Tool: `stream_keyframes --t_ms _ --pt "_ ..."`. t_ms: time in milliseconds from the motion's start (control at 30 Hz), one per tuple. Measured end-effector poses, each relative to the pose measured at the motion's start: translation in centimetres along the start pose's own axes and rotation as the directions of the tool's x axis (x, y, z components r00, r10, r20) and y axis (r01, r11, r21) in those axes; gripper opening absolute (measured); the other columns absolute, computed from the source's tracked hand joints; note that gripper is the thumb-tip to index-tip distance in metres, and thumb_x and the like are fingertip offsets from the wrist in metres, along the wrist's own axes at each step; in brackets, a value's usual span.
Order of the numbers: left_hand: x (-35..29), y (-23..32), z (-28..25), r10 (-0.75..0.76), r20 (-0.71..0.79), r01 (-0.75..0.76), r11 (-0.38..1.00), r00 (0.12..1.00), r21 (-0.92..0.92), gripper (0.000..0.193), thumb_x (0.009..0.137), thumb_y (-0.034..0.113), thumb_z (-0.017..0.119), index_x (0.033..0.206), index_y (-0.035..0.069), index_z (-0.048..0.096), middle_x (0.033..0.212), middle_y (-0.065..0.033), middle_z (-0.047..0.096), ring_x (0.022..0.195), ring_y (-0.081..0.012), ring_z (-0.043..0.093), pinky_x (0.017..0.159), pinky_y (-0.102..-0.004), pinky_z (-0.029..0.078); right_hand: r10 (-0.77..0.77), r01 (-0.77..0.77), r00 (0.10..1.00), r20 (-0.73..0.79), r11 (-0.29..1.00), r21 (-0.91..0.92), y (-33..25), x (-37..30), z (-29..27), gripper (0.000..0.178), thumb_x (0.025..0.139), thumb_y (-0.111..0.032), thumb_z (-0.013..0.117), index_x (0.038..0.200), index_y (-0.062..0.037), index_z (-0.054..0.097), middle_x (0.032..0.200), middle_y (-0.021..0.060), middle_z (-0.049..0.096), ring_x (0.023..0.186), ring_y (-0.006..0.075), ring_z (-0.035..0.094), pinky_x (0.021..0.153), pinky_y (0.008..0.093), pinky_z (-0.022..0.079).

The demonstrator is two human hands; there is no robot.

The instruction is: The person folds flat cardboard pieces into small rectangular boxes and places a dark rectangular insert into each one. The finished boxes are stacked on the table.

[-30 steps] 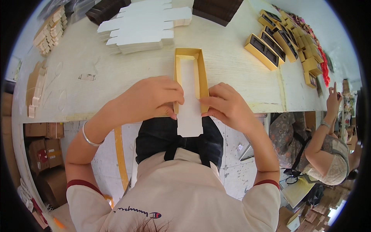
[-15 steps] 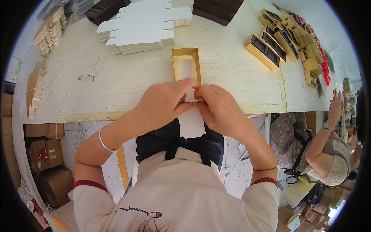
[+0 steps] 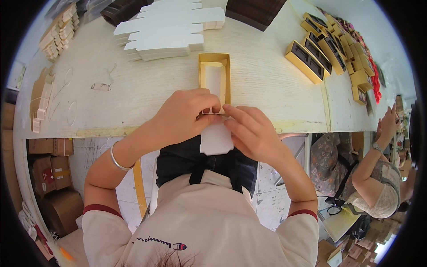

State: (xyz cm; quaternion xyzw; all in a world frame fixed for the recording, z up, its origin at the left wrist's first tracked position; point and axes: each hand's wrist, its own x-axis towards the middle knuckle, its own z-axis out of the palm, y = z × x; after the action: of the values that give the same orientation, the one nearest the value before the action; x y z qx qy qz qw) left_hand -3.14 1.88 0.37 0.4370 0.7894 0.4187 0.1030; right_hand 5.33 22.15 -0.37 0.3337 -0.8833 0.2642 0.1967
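An open cardboard box (image 3: pixel 227 80), gold inside and long and narrow, lies at the table's near edge before me. Its white end flap (image 3: pixel 216 140) hangs out over my lap. My left hand (image 3: pixel 189 109) is closed on the box's near end at the left, thumb and curled fingers pinching the fold. At the near right corner, my right hand (image 3: pixel 253 131) grips the same end, with one fingertip on the edge and another lower by the flap. The right thumb is hidden.
Beyond the box lies a stack of flat white box blanks (image 3: pixel 164 29). Dark brown trays (image 3: pixel 255 11) stand behind. Gold boxes with black inserts (image 3: pixel 304 61) crowd the right. Cut card stacks (image 3: pixel 42 98) line the left edge. Another person (image 3: pixel 373 178) sits at right.
My right hand has shifted slightly down and right, its fingers loosening a little from the fold. The flap has swung slightly left. The other person's hands have moved.
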Motion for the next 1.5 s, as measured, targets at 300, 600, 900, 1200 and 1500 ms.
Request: stream_keyframes --t_ms 300,600,900,1200,1500 --pt "0.0 -0.6 -1.7 -0.171 0.175 0.214 0.939 0.97 -0.27 0.028 0.096 0.012 0.055 0.119 0.006 0.041 0.106 -0.0073 0.057 0.065 -0.0098 0.046 0.063 -0.0238 0.042 0.603 -0.474 0.769 0.213 0.313 0.823 0.8 2.3 0.8 0.028 0.084 0.005 0.064 0.107 -0.0049 0.053 0.089 0.0106 0.054 0.063 0.0123 0.047 0.063 0.027 0.046" --pt "-0.4 -0.1 0.1 0.049 -0.155 -0.043 0.998 0.987 0.044 0.018 0.089 0.005 0.06 0.105 0.003 0.054 0.114 -0.0096 0.051 0.065 -0.0201 0.056 0.062 -0.0313 0.046 0.009 -0.064 0.984 -0.18 0.95 -0.305 0.2 1.8 2.0 0.027 0.072 -0.005 0.069 0.097 -0.0017 0.06 0.102 0.0119 0.056 0.073 0.022 0.053 0.061 0.0314 0.044" --pt "-0.3 0.1 -0.7 -0.054 0.14 0.007 0.948 0.989 0.318 0.019 0.081 0.01 0.067 0.097 0.001 0.061 0.091 -0.0138 0.061 0.078 -0.0338 0.061 0.067 -0.0413 0.05 0.345 -0.298 0.845 0.409 0.938 -0.175 -0.6 4.7 -0.4 0.01 0.073 0.005 0.059 0.081 -0.0014 0.057 0.083 0.0123 0.056 0.082 0.0288 0.059 0.067 0.0375 0.045" --pt "0.8 3.2 -6.2 0.157 0.081 -0.177 0.852 0.984 0.494 0.068 0.065 0.016 0.081 0.128 0.013 0.055 0.121 -0.0123 0.056 0.109 -0.0305 0.051 0.095 -0.039 0.042 0.126 -0.163 0.77 0.625 0.987 0.002 1.4 3.8 -5.3 0.023 0.072 0.008 0.059 0.089 -0.0057 0.065 0.091 0.0061 0.06 0.092 0.0291 0.056 0.08 0.0403 0.045" --pt "0.2 -0.1 -3.2 0.025 0.058 -0.045 0.92 0.998 0.389 0.063 0.066 0.025 0.083 0.12 0.007 0.055 0.105 -0.0102 0.055 0.101 -0.0276 0.05 0.094 -0.0373 0.039 0.09 -0.118 0.969 -0.23 0.987 -0.11 8.0 9.2 -10.6 0.034 0.08 0.005 0.058 0.112 -0.0006 0.061 0.119 0.0153 0.061 0.109 0.0323 0.058 0.097 0.0388 0.045"
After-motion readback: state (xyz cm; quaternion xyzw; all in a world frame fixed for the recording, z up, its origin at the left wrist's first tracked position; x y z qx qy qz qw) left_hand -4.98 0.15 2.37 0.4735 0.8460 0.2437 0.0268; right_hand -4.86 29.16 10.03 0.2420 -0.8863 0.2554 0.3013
